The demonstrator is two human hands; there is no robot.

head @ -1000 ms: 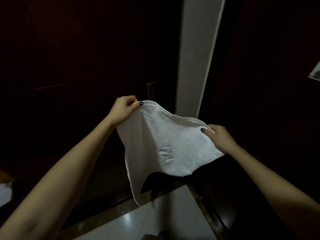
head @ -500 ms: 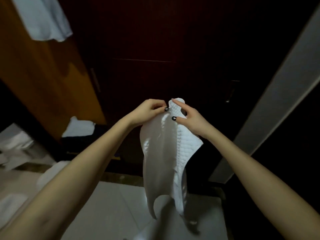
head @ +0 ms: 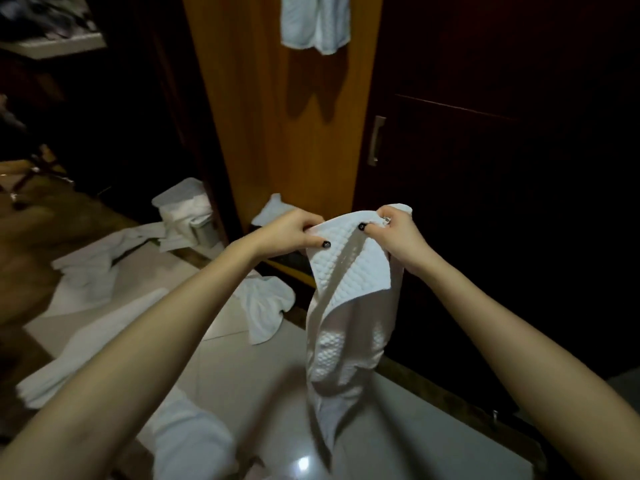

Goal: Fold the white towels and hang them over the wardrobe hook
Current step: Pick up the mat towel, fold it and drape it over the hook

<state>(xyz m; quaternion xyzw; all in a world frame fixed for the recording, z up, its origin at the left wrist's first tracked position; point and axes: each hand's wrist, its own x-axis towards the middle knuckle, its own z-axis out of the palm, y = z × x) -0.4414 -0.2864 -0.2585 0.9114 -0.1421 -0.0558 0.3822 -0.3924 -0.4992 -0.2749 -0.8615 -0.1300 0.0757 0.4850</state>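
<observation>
- The white waffle-weave towel (head: 349, 271) is up in the air just right of centre frame. Its top edge is bunched up, one flap is draped over the front, and the rest dangles down toward the bottom of the frame.
- The left grip (head: 294, 230) is pinching the top edge on its left side, fingers curled into the fabric, dark polish on the thumbnail.
- The right grip (head: 398, 233) is clenched round the top right corner, thumb pressed onto the front of the cloth. The two are close together with only a short span of towel between them.
- Right behind it is a dark wardrobe door (head: 502, 185) with a metal handle (head: 375, 140), filling the right half of the frame. Left of that is a lit orange-brown wood panel (head: 270, 133).
- A hung white towel (head: 315, 26) sits against that panel at top centre. Its upper part is cut off by the frame, so I can't tell what it hangs from.
- Down on the pale tile floor (head: 235, 368) there's a crumpled towel (head: 266, 306) just left of the held one, a long towel (head: 79, 344) at lower left and a spread-out towel (head: 90, 268) at the left.
- There's also a heap of white cloth (head: 183, 209) at left-centre by the foot of the panel.
</observation>
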